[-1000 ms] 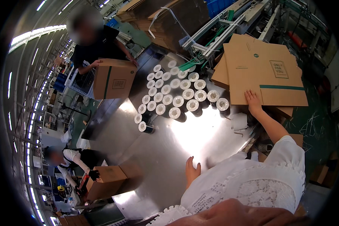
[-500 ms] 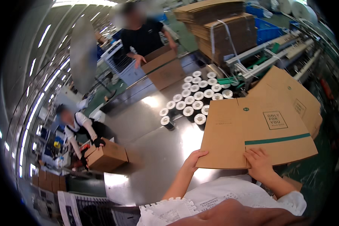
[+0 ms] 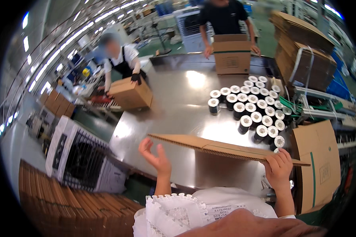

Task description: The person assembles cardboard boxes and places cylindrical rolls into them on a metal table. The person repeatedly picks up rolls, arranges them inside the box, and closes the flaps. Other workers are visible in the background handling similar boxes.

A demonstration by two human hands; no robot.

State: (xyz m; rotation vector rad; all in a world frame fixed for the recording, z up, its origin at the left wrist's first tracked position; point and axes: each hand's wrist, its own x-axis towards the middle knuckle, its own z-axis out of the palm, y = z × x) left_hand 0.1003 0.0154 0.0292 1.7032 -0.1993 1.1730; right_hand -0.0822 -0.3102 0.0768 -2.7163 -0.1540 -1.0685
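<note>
Right hand [image 3: 279, 168] grips flat cardboard sheet [image 3: 225, 149]; left hand [image 3: 156, 158] open, empty. One-sided grip: sheet may tip onto worktop [image 3: 178, 114].

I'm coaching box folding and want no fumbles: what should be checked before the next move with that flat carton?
1. Right hand grips the flattened carton at its right end: ok.
2. Left hand on the carton: not ok, open and just below its left end.
3. Carton level: not ok, it slopes down to the right.
4. Spools apart from the carton: cannot tell, the nearest sit right behind its edge.
5. Bare steel table ahead: ok.
6. Co-workers' boxes far off: ok.
</note>
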